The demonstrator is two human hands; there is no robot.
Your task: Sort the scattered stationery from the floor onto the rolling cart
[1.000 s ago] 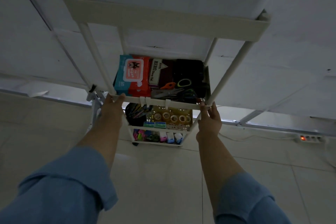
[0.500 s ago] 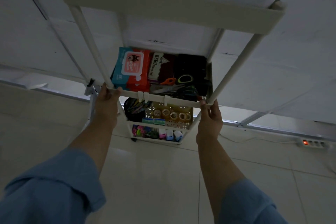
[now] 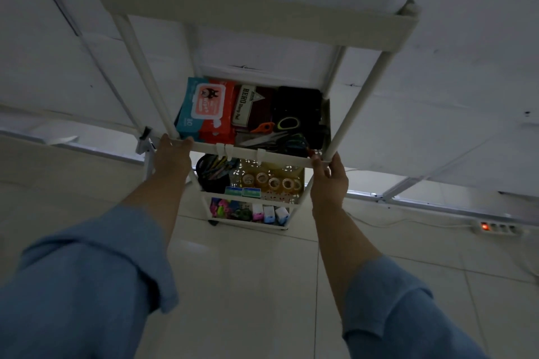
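The white rolling cart [image 3: 250,10] stands in front of me, seen from above. My left hand [image 3: 172,159] grips the front rim of its middle tray at the left corner post. My right hand [image 3: 329,178] grips the same rim at the right corner. That tray holds a wet-wipes pack [image 3: 204,108], a stamp-pad box [image 3: 248,105], a black case [image 3: 297,105] and scissors [image 3: 267,132]. The shelf below carries a black pen cup [image 3: 213,173] and several tape rolls [image 3: 272,182]. Small colourful items [image 3: 248,211] fill the bottom shelf.
Pale floor tiles [image 3: 248,285] spread between me and the cart. A white power strip [image 3: 498,227] with a lit red switch lies on the floor at right, its cable trailing toward the cart. White wall panels stand behind.
The cart has come closer and shifted slightly right in view, its top tray now looming larger. Both hands keep their grip on the middle tray rim.
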